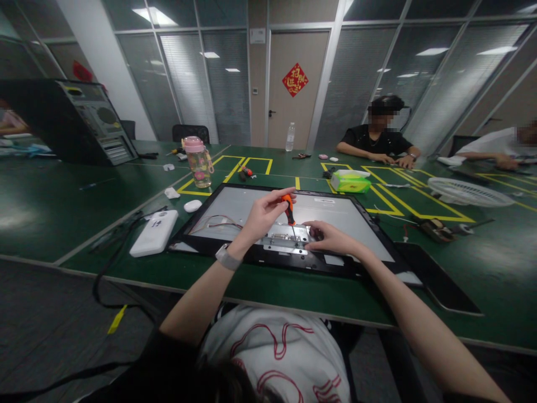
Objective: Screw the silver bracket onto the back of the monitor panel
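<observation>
Head view, seated position. Green desk (pixel 62 212) with yellow tape outlines is filling most of the frame. Black computer tower (pixel 84 120) is standing at far left. A person's sleeve and forearms are resting on the far right edge.

Monitor panel (pixel 344 215) is lying flat, back side up, at the near edge directly in front of the person; black frame, pale metal back. White fan (pixel 465 192) is lying on its back at right, well apart from the panel. White box (pixel 154 233) is sitting just left of the panel. Green tissue pack (pixel 350 182) is lying beyond the panel's far edge; pink-lidded bottle (pixel 198 162) is standing upright at far left of it.

Both hands are working over the panel's near middle, close together but not touching. Left hand (pixel 262 215) is closing around the screwdriver handle. Right hand (pixel 331 238) is resting, fingers curled, on the right end of the metal bracket (pixel 283 242); gripping or only pressing, cannot tell.

Screwdriver (pixel 288 207), orange handle, is standing nearly upright, tip down on the bracket. Wristwatch (pixel 226 258) is showing on the left wrist.
</observation>
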`<state>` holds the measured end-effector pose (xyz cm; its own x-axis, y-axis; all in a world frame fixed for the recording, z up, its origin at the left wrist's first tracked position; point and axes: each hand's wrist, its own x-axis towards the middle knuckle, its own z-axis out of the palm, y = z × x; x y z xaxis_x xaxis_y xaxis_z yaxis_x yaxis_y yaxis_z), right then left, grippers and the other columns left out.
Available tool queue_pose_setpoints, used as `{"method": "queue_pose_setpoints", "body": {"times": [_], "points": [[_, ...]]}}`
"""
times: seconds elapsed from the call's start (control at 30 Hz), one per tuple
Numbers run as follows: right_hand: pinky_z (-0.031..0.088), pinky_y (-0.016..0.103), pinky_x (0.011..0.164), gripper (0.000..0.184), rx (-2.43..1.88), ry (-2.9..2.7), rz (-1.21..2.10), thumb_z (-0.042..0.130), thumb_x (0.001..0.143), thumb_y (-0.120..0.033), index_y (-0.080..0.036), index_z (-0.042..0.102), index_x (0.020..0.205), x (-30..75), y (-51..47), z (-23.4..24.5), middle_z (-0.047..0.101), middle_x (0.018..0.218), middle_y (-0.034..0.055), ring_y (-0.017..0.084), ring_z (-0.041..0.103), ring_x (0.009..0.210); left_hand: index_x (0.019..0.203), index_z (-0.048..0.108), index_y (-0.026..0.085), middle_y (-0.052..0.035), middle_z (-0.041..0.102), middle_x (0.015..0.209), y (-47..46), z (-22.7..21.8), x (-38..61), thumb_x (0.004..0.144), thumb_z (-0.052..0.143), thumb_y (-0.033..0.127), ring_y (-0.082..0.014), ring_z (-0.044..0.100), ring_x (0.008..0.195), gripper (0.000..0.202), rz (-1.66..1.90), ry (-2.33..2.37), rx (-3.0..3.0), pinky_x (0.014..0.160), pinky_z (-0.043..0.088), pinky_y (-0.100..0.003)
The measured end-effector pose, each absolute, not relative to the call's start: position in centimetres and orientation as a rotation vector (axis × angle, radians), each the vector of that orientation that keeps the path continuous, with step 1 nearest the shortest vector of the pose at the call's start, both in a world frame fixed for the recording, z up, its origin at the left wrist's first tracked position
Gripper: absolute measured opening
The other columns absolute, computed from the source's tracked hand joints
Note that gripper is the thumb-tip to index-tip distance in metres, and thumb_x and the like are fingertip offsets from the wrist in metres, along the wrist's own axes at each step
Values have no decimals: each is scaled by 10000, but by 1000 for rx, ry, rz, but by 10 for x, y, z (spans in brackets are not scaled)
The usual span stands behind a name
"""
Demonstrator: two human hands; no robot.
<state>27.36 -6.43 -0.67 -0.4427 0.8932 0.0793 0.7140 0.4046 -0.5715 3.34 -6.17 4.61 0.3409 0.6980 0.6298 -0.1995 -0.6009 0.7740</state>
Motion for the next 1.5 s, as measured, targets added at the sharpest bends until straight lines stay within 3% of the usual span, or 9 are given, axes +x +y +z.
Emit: {"method": "queue_pose_setpoints", "body": {"times": [0.13,0.27,0.37,0.5,0.7,0.9,1.1,1.3,1.5], "points": [[434,304,686,713,-1364,-2297,674,720,697,-487,-142,530,1291,274,-65,-7,560,874,42,195,529,784,1146,661,197,-87,679,1080,-62,44,34,830,643,281,-175,642,961,327,1385,472,1775,882,509,-331],[441,303,701,792,-1359,-2276,695,716,701,-489,-164,447,1371,275,-65,-8,547,867,26,189,528,784,1133,669,204,-89,662,1148,-63,46,34,853,604,268,-190,634,1023,295,1388,449,1773,918,495,-345],[446,308,725,744,-1367,-2282,685,716,703,-489,-164,491,1333,275,-66,-7,555,911,41,192,532,811,1146,662,197,-85,672,1094,-63,47,34,862,585,253,-180,632,999,299,1402,475,1768,908,497,-338],[448,311,723,684,-1361,-2284,679,723,701,-469,-167,536,1285,274,-67,-5,564,921,48,195,534,810,1073,700,213,-64,645,1011,-63,48,34,819,640,255,-140,611,883,264,1474,571,1820,786,516,-267],[456,318,732,660,-1381,-2266,705,719,703,-447,-172,541,1276,271,-69,-2,562,923,51,201,537,814,1182,650,218,-80,667,1040,-64,49,33,875,562,252,-189,615,1010,322,1362,438,1764,923,482,-353],[462,330,732,683,-1376,-2275,690,710,708,-465,-174,525,1298,271,-70,-2,574,915,57,215,547,820,1113,688,218,-60,654,974,-59,44,33,803,666,297,-141,600,865,321,1433,530,1762,793,503,-280],[458,342,748,685,-1381,-2286,668,711,706,-482,-172,533,1291,271,-68,-4,579,930,63,224,548,840,1189,643,237,-73,650,1047,-61,46,33,890,536,266,-169,616,971,319,1348,431,1746,911,473,-344],[463,340,746,669,-1372,-2255,680,736,683,-440,-175,554,1269,271,-68,-5,583,915,52,219,555,826,1084,699,221,-64,613,1011,-63,48,32,814,651,280,-137,597,863,280,1434,555,1801,767,500,-265],[463,340,760,688,-1374,-2256,681,740,683,-439,-187,538,1291,271,-68,-5,587,936,53,216,554,839,1213,630,224,-81,635,1119,-64,49,31,909,506,278,-183,598,1049,333,1294,434,1776,953,450,-339]]}}
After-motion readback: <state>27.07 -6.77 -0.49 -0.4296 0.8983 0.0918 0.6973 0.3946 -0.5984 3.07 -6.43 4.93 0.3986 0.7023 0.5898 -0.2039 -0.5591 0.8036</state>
